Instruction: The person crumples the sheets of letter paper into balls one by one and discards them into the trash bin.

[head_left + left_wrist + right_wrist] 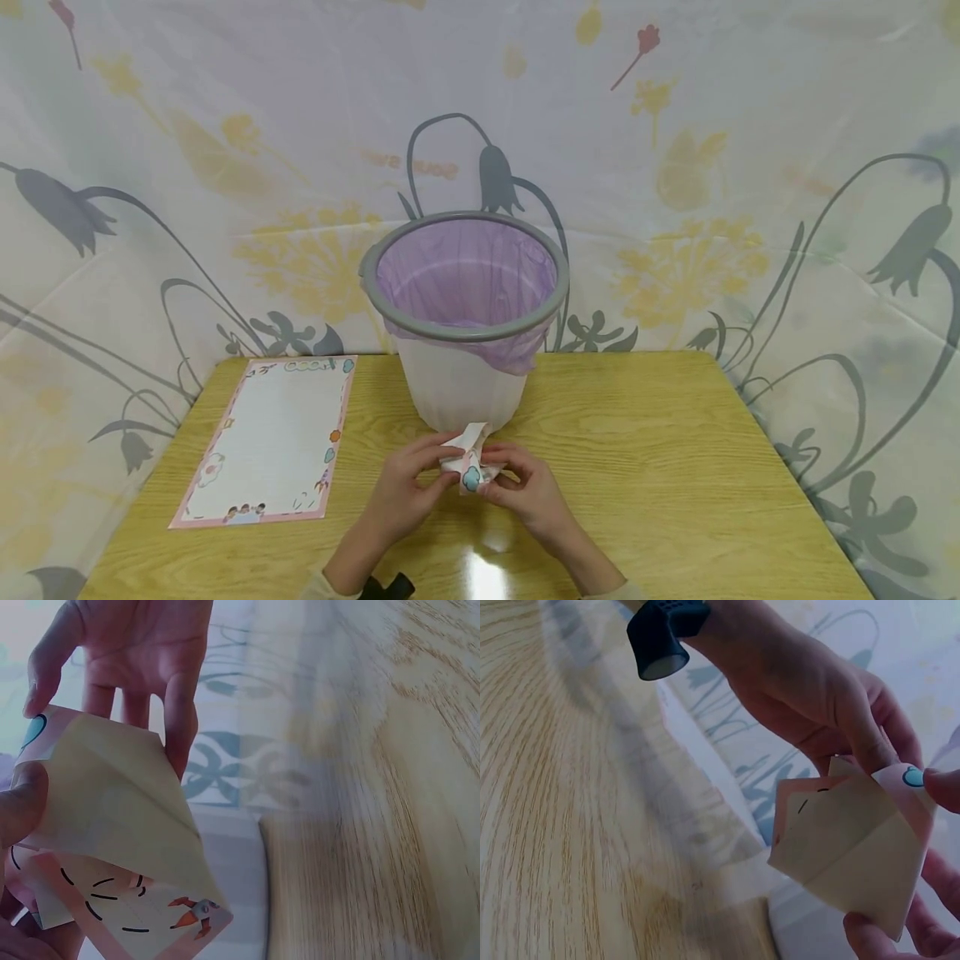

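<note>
Fingers (431, 457) pinch folded paper (471, 477); faint orange lettering (441, 168) beyond is unreadable.

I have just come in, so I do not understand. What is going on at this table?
A person grips a folded paper with the left hand and the right hand, over the table. Pink printing shows on parts of it. Just beyond the hands stands a white bin, lined with a purple bag. Left of the bin, a pink-edged flat sheet lies on the table.
</note>
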Motion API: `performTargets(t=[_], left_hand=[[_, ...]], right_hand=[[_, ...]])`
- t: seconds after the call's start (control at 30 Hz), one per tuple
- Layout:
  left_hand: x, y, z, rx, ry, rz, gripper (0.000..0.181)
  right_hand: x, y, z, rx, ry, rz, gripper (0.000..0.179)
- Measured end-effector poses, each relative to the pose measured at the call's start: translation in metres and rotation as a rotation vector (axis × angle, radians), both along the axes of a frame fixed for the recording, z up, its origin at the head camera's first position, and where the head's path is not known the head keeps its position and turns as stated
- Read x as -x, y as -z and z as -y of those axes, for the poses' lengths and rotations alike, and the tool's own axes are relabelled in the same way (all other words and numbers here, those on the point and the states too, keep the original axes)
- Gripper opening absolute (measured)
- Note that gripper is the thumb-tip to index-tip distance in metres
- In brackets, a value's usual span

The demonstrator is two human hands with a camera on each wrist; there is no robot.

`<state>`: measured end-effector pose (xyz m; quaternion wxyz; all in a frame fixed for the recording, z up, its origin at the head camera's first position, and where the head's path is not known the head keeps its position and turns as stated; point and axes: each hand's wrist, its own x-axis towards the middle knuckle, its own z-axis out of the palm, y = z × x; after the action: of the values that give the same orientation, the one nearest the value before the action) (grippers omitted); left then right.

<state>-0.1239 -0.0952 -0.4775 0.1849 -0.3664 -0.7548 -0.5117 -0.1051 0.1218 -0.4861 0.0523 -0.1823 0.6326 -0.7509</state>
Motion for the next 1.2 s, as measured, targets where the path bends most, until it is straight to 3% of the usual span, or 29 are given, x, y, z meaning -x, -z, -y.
performTargets(t=[0.13, 0.3, 0.5, 0.63, 0.77, 0.9, 1.0, 1.07, 1.13, 1.2], left_hand=[[-0.001, -0.001, -0.002, -0.013, 0.013, -0.022, 0.034], [-0.003, -0.002, -0.004, -0.037, 0.007, 0.006, 0.035], [-0.005, -0.001, -0.007, -0.087, -0.01, 0.018, 0.031], [-0.007, -0.006, -0.01, -0.128, -0.01, 0.034, 0.03], [-0.013, -0.023, -0.014, -0.143, -0.007, 0.068, 0.027], [-0.018, -0.036, -0.017, -0.154, -0.016, 0.143, 0.021], [-0.02, -0.038, -0.018, -0.165, -0.041, 0.245, 0.017], [-0.019, -0.037, -0.018, -0.174, -0.061, 0.335, 0.014], [-0.015, -0.027, -0.017, -0.192, -0.078, 0.427, 0.013], [-0.01, -0.015, -0.015, -0.214, -0.081, 0.464, 0.014]], right_hand=[[0.0, 0.0, 0.0, 0.025, -0.013, 0.029, 0.042], [-0.001, -0.003, 0.0, 0.059, -0.024, 0.128, 0.057], [0.002, -0.004, -0.001, 0.065, -0.014, 0.101, 0.084], [0.003, -0.003, -0.003, 0.095, -0.074, 0.089, 0.08], [0.003, -0.001, -0.005, 0.104, -0.126, 0.052, 0.069], [0.004, -0.002, -0.006, 0.085, -0.156, 0.039, 0.058], [0.004, -0.003, -0.006, 0.073, -0.156, 0.042, 0.052], [0.005, -0.003, -0.007, 0.059, -0.144, 0.029, 0.047], [0.005, -0.004, -0.007, 0.046, -0.135, 0.02, 0.044], [0.006, -0.004, -0.007, 0.037, -0.132, 0.01, 0.041]])
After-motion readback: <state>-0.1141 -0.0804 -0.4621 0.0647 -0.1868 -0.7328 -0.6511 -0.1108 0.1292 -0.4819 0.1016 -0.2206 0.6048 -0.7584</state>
